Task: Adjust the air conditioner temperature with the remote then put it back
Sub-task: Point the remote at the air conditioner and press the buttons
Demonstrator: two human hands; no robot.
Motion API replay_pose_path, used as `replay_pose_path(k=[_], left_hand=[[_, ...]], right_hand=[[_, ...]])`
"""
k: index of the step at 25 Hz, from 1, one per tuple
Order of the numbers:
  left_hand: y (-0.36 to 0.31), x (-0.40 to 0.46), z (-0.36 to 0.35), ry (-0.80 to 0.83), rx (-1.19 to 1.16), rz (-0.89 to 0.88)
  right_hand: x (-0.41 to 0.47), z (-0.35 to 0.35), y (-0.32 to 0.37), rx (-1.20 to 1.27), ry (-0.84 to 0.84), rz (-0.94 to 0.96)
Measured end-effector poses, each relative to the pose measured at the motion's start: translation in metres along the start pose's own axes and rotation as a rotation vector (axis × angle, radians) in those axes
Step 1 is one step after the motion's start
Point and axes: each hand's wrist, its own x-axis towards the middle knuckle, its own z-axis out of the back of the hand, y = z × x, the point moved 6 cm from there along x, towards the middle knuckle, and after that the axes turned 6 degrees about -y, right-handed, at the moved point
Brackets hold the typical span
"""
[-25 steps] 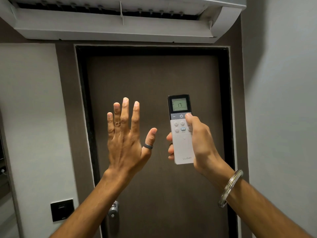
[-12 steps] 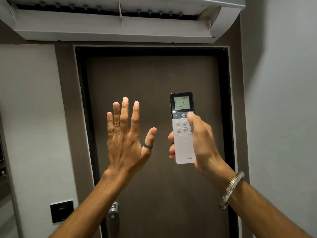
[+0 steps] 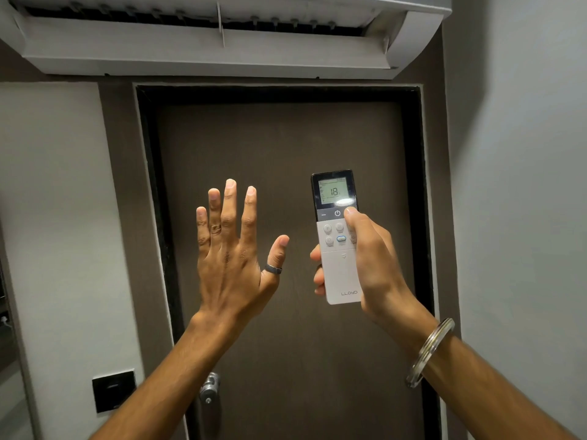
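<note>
A wall-mounted air conditioner hangs over the brown door. The left hand is raised, fingers spread, empty. The right hand grips the upright Lloyd remote, thumb on its buttons, display reading 18.

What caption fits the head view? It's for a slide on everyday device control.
Right hand aims a Lloyd remote reading 18 at the air conditioner; left hand raised open.
</note>
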Motion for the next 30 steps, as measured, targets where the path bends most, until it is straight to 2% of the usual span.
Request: replay_pose_path(k=[30], left_hand=[[-0.0037, 0.0036, -0.0051, -0.025, -0.001, -0.019]], right_hand=[[0.0013, 0.0061, 0.0019, 0.000, -0.036, -0.013]])
